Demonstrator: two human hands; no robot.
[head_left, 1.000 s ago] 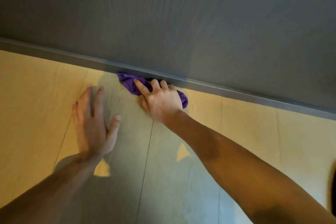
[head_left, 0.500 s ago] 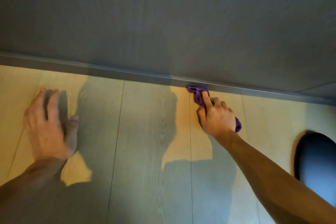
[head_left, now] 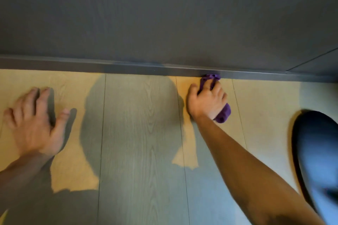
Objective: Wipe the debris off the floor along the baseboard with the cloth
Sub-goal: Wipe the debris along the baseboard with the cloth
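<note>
Purple bunched cloth (head_left: 223, 114) gripped in right hand (head_left: 207, 101), fingers curled tight around it; front end of cloth pressed into corner where pale wood-grain plank floor (head_left: 142, 133) meets grey baseboard (head_left: 128, 69). Rear end of cloth sticks out behind palm. Left hand (head_left: 34, 124) well apart to left, flat on floor, fingers spread wide, slightly blurred. Dark rounded shape (head_left: 318, 151) at right edge, unclear. No debris discernible.

Pale wood-plank floor (head_left: 142, 115), warm light patches, dark grey wall (head_left: 164, 14) above.
</note>
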